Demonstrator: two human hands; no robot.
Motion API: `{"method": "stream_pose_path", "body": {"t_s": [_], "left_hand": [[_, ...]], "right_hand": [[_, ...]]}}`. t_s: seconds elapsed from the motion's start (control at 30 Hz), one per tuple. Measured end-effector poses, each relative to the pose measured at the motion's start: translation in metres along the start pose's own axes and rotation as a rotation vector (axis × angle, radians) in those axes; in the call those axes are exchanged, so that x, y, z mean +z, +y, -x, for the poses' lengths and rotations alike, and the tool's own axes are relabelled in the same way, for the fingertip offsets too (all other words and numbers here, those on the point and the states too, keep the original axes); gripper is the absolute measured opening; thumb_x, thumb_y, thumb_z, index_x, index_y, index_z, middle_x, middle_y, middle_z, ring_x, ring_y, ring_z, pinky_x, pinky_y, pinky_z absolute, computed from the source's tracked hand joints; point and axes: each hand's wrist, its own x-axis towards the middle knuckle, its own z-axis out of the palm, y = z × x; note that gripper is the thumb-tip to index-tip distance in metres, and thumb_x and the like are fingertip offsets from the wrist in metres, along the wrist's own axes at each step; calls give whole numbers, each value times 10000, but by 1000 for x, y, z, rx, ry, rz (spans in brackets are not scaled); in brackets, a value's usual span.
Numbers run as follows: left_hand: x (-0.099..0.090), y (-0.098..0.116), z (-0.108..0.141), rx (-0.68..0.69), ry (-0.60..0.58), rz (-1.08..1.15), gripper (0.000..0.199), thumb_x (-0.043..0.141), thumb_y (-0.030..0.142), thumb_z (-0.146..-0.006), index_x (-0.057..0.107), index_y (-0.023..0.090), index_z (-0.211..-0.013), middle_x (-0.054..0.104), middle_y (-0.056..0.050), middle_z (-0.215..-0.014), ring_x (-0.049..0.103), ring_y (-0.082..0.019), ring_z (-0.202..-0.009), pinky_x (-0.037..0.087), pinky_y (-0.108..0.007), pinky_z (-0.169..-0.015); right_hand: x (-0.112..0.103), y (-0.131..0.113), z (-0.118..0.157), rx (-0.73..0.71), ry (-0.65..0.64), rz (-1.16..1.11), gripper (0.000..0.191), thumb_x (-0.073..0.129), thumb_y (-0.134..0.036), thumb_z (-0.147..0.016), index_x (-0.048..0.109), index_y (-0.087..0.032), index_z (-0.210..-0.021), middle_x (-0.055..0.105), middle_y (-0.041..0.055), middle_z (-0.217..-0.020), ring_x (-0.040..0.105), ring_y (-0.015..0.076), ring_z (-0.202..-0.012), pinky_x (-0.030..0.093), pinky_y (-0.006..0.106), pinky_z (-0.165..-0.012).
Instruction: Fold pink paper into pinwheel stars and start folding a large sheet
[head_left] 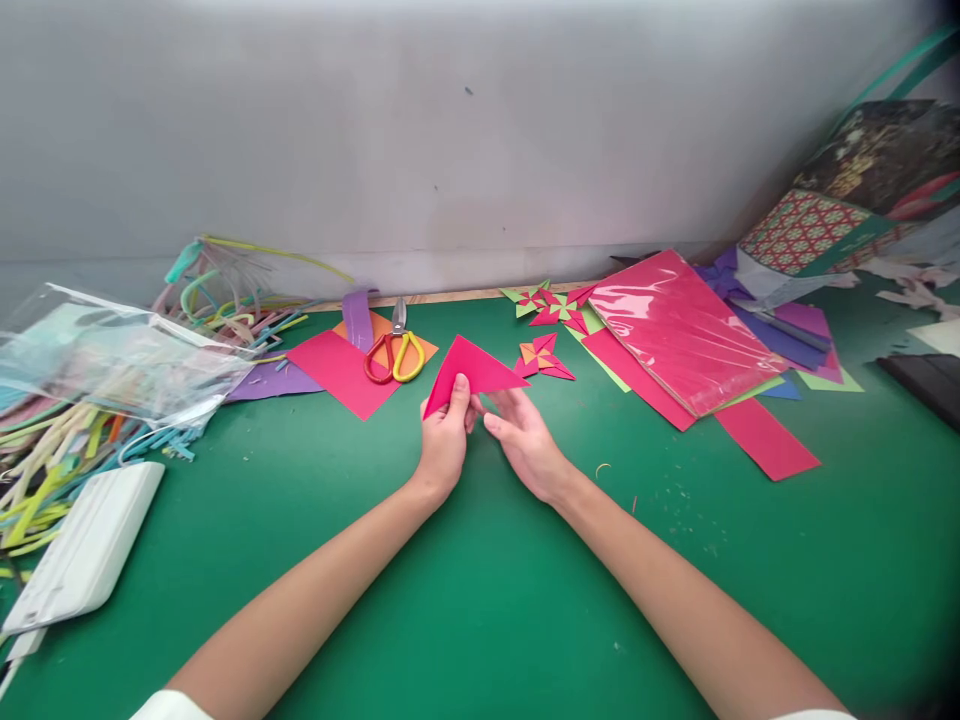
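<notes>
A pinkish-red sheet of paper (480, 372), folded to a triangle with its point up, is held just above the green table (480, 610). My left hand (444, 440) pinches its lower left part, thumb on the front and fingers behind. Close to the lower right edge is my right hand (529, 445), its thumb apart from its loosely curved fingers. Whether those fingertips touch the paper I cannot tell. Behind the paper, to the right, lies a folded red and orange paper star (541, 355). Scissors (397, 345) with red and yellow handles rest to the left on flat red paper (349, 372).
Several folded stars (551, 303) lie near the wall. At right are a plastic-wrapped red paper pack (682, 335), a red strip (769, 438) and a patterned bag (817, 230). Coloured strips (45, 480), a clear pouch (135, 350) and a white box-like device (86, 545) occupy the left.
</notes>
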Motion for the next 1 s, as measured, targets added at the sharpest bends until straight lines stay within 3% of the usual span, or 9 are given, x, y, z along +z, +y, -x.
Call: {"method": "stream_pose_path", "body": {"t_s": [0.1,0.23,0.57,0.77,0.9,1.0], "left_hand": [[3,-3,12,26,-4,-70,497,682,580,-930,575,171,-670,512,21,-629,445,-97,-588,414,-229,-570],[5,-12,19,42,-52,-113,410,680,517,-948,634,168,-737,547,19,-657,466,-106,-610,422,-232,-588],[5,-13,17,33,-92,-167,448,626,533,-983,597,173,-718,515,19,-635,415,-107,-585,360,-248,-562],[3,-13,15,33,-91,-208,512,572,558,-1007,502,182,-667,428,26,-614,378,-108,-591,320,-257,-564],[3,-14,11,-7,-54,-173,519,588,600,-984,535,179,-686,448,23,-611,381,-104,-573,314,-255,-543],[3,-15,4,-37,27,-60,527,623,634,-950,563,175,-697,455,26,-605,371,-94,-544,305,-244,-512]], "right_hand": [[10,9,5,42,-62,-13,499,738,-524,-912,659,-342,-1369,643,26,-1471,536,256,-1420,432,419,-1190],[10,14,5,104,39,28,564,656,-674,-915,707,-285,-1321,765,66,-1259,594,279,-1359,460,443,-1164],[9,15,-1,18,173,4,448,668,-613,-934,744,-271,-1212,773,60,-1221,627,270,-1309,507,433,-1112],[5,14,-5,-1,194,-13,413,624,-634,-951,762,-245,-972,795,67,-1071,682,279,-1191,554,436,-1030],[-3,4,-8,-26,194,-32,408,591,-595,-984,756,-269,-1166,755,65,-1286,620,275,-1324,507,457,-1097],[-15,-6,-10,-53,237,-39,414,503,-568,-1039,695,-339,-1325,584,11,-1557,486,237,-1483,416,462,-1194]]}}
